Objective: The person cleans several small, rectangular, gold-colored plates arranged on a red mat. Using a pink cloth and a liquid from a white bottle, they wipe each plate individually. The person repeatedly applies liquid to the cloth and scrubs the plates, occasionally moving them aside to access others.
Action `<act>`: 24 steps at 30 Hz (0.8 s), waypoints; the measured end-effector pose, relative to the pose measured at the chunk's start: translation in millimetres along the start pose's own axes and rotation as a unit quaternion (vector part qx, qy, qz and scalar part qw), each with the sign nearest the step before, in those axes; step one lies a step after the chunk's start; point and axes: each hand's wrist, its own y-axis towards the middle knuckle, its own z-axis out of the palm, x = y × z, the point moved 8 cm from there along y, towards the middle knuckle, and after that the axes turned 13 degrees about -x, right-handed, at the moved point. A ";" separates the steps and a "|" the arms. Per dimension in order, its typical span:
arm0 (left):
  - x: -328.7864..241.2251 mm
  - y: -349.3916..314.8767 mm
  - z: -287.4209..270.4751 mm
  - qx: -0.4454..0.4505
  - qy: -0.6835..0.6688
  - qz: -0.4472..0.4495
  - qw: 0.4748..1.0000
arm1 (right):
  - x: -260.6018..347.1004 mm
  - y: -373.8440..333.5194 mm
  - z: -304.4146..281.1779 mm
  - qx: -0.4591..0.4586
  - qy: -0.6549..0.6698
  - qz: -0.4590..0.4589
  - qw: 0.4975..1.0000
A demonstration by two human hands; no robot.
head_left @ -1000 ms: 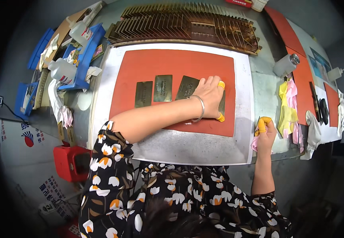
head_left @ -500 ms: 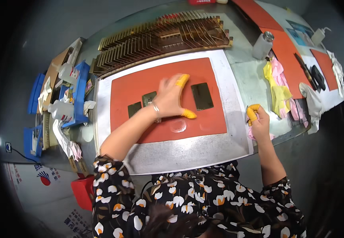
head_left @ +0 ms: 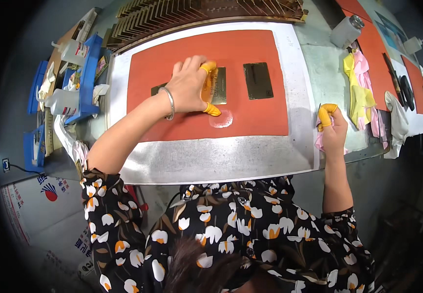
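Observation:
My left hand [head_left: 189, 85] is over the red mat [head_left: 172, 51], yellow finger cots on thumb and forefinger. Those two fingers span a shiny dark rectangular plate [head_left: 220, 85], gripping it at its upper and lower edges. Part of a second dark plate [head_left: 157, 91] shows behind my left wrist; the rest is hidden. To the right a third dark plate [head_left: 258, 81] lies flat on the mat. My right hand [head_left: 335, 129], also with yellow finger cots, is closed at the table's right side on a pink cloth [head_left: 320, 140]. A thin dark edge shows by its fingertips, too small to name.
A slotted rack [head_left: 182, 22] of dark plates stands behind the mat. On the left, white squeeze bottles [head_left: 65, 101] stand by a blue tray [head_left: 90, 73]. A metal-capped bottle [head_left: 346, 32], yellow cloth [head_left: 360, 97] and black-handled tool [head_left: 405, 90] are on the right.
My left hand has shifted left and closed from a wide spread onto the plate, which now sits nearer the right-hand plate. The right hand keeps its grip. The whole view has shifted.

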 end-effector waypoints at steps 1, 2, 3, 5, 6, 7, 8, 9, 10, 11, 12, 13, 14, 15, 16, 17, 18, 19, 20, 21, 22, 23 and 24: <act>4.0 -1.8 5.0 0.017 0.000 -0.011 1.000 | -1.5 1.6 1.2 0.005 0.004 -0.001 1.000; 6.5 -3.3 7.9 0.034 0.000 -0.022 0.999 | -2.0 3.0 2.7 0.009 0.008 -0.003 1.000; 8.4 -5.5 11.7 0.057 -0.005 -0.054 0.997 | -1.9 3.4 4.3 0.013 0.020 0.004 1.000; 3.7 -8.4 7.0 0.022 -0.040 -0.046 0.998 | -2.9 4.0 4.2 0.012 0.015 0.004 1.000; 2.2 -9.3 5.3 0.004 -0.058 -0.043 0.997 | -3.4 4.0 3.7 0.012 0.013 0.004 1.000; 2.3 -8.0 1.6 -0.032 -0.034 -0.027 0.999 | -3.3 4.9 4.0 0.010 0.010 0.004 1.000; 3.7 -6.7 3.3 -0.024 -0.017 -0.037 0.999 | -2.9 3.9 3.0 0.007 0.008 0.003 1.000; 3.9 -4.8 4.7 -0.017 0.000 -0.047 0.999 | -2.5 3.3 3.3 0.004 0.006 0.003 1.000; 3.3 -1.6 7.6 -0.010 0.014 -0.055 0.998 | -1.8 2.9 3.2 0.004 0.008 0.003 1.000; 1.8 0.8 11.1 0.003 -0.005 -0.058 0.998 | -1.2 2.8 3.4 0.003 0.010 0.003 1.000; 2.7 1.4 11.0 0.013 -0.003 -0.060 0.998 | -0.8 3.0 4.0 0.003 0.013 0.003 1.000; 2.7 2.2 11.6 0.023 -0.001 -0.062 0.998 | -2.0 3.3 4.1 -0.007 0.012 0.012 1.000; 2.1 3.0 11.7 0.033 0.001 -0.064 0.997 | -3.0 2.9 3.6 -0.003 0.008 0.010 1.000; 1.5 3.5 12.0 0.060 0.006 -0.075 0.995 | -4.5 2.3 2.6 0.001 0.003 0.009 1.000; -5.1 5.3 8.0 0.055 0.016 -0.050 0.997 | -5.5 2.1 2.8 0.004 -0.001 0.008 1.000; -14.7 6.5 3.0 0.054 0.036 -0.011 0.998 | -3.7 3.0 4.1 0.003 0.012 0.003 1.000; -26.0 8.1 -3.5 0.052 0.057 0.027 0.997 | -3.3 3.6 4.7 0.002 0.012 0.004 1.000; -35.9 9.9 -4.3 0.087 0.088 0.061 0.990 | -2.3 4.1 4.5 0.001 0.011 0.004 1.000; -43.5 9.7 -2.4 0.122 0.119 0.095 0.981 | -1.4 4.1 4.1 0.000 0.010 0.003 1.000; -50.2 8.5 -3.9 0.112 0.112 0.115 0.981 | -3.8 2.9 3.0 -0.006 0.011 0.017 1.000; -46.9 10.9 -5.7 0.117 0.087 0.073 0.987 | -3.0 3.3 2.7 -0.003 -0.008 0.008 1.000; -45.0 15.8 -13.5 0.104 0.053 0.034 0.993 | -1.8 3.0 0.9 0.000 -0.026 -0.002 1.000; -42.3 21.1 -21.3 0.090 0.019 -0.005 0.996 | -0.2 3.0 -1.5 0.001 -0.045 -0.012 0.999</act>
